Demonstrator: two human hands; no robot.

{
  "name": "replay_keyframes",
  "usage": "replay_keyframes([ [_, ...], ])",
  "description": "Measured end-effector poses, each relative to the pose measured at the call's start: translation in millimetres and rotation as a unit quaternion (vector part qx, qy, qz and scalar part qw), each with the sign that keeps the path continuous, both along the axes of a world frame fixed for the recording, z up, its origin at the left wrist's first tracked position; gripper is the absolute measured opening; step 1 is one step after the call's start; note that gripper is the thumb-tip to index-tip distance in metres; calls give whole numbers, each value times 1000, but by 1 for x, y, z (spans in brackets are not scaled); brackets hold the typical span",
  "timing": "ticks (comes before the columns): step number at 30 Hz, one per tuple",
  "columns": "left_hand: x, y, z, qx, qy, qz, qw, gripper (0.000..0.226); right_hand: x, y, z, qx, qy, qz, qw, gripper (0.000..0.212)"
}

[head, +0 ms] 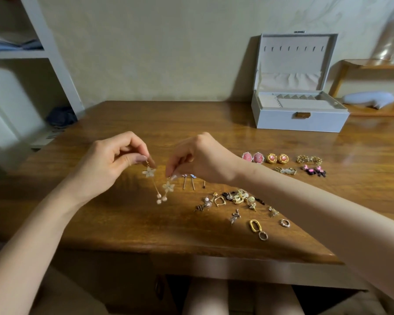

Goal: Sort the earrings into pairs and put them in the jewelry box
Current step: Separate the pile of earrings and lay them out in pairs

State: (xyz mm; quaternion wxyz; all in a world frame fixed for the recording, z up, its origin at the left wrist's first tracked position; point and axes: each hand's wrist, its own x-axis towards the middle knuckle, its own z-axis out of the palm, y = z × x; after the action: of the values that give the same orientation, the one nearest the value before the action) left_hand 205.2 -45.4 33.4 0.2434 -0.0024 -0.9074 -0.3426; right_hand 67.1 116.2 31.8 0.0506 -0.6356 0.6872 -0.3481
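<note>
Left hand (114, 160) pinching flower earring (149, 172), right hand (198, 159) pinching matching earring (168, 186), wooden table (127, 219)

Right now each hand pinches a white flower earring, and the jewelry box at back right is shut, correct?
No: the head view shows the lid of the jewelry box standing open. The left hand and right hand do each pinch a white flower earring.
</note>
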Motion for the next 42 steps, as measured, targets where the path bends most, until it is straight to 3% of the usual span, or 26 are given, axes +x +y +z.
replay_keyframes([
  [9, -6, -8, -21, 101, -138, -50, 984, 13, 2, -24, -12, 64, 13, 18, 998, 11],
  [18, -40, -19, -36, 51, -133, 38, 989, 11, -23, -45, -19, 71, 46, -38, 996, 19],
  [35, -77, -32, -47, -8, -197, 71, 978, 25, -43, -64, -28, 91, 70, -87, 990, 15],
  [42, -69, -22, -41, -41, -116, 105, 987, 14, -47, -44, -17, 38, 81, -96, 991, 15],
])
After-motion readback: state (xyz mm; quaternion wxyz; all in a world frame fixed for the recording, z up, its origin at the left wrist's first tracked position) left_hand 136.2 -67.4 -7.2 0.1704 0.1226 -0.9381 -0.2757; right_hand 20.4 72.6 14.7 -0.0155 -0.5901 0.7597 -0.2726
